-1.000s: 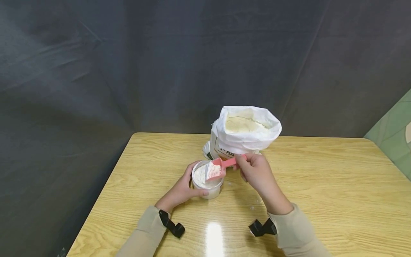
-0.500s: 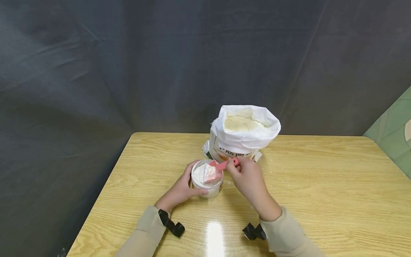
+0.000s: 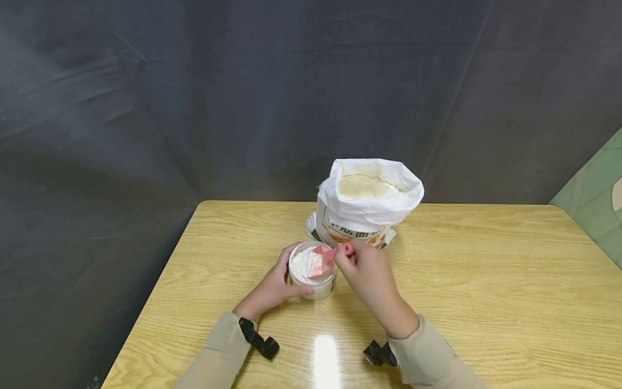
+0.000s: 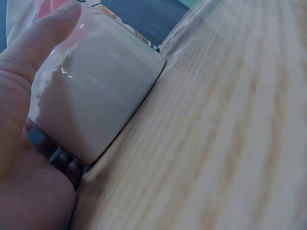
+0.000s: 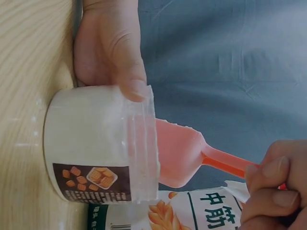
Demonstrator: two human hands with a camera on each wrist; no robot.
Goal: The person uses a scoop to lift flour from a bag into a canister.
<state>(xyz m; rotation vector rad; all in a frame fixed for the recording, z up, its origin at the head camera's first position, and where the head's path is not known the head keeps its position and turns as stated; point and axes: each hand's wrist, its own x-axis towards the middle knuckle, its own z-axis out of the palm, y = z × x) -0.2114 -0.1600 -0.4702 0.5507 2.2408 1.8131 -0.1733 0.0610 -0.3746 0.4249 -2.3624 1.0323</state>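
Note:
A clear round plastic tub [image 3: 320, 292] of white powder stands upright on the table, its dark label visible in the right wrist view. My left hand [image 3: 278, 286] grips the tub from the left, thumb on the near side and fingers round the far side. My right hand [image 3: 371, 275] pinches the handle of a pink scoop [image 5: 180, 153]. The scoop tilts down, its front edge inside the tub's mouth and white powder on it. Just behind stands an open white flour bag [image 3: 371, 210], its rim rolled outward and pale powder inside.
The wooden table [image 3: 486, 281] carries a few specks of powder near the bag. A dark curtain [image 3: 311, 97] hangs behind its far edge. Green patterned cloth [image 3: 595, 189] shows at the far right.
My right hand has moved left and a little forward, lowering and tilting the scoop into the tub. My left hand and the tub stay in place.

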